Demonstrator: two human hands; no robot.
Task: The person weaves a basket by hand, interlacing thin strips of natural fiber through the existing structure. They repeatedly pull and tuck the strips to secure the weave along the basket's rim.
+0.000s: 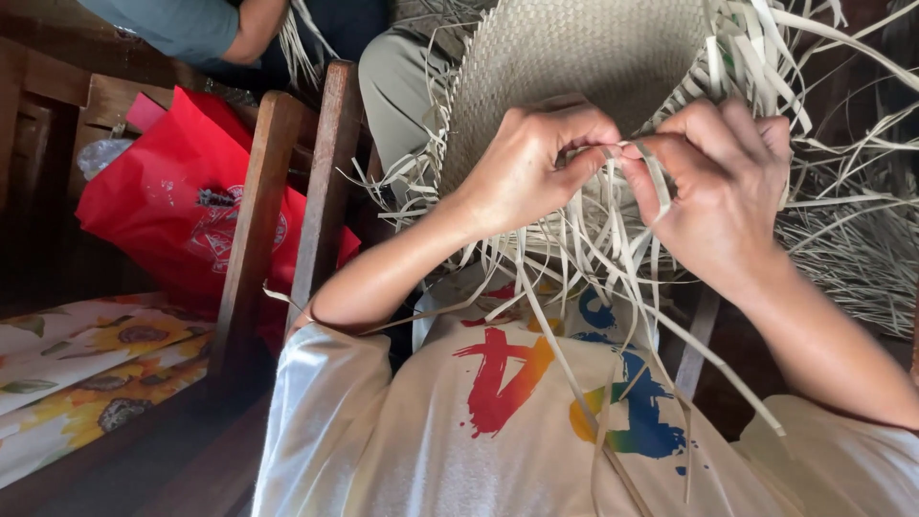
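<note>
A pale woven straw mat (565, 57) hangs in front of me, its edge ending in many loose flat strips (584, 258) that fall over my white printed shirt (498, 421). My left hand (531, 158) is closed on strips at the woven edge, thumb and fingers pinching them. My right hand (718, 182) grips neighbouring strips just to the right, fingers curled around them. The two hands almost touch at the fingertips.
A wooden chair frame (258, 220) stands at my left, with a red bag (168, 206) behind it and a sunflower-print cushion (86, 373) below. Another person in grey trousers (397, 86) sits beyond the mat. More loose strips (852, 239) pile at the right.
</note>
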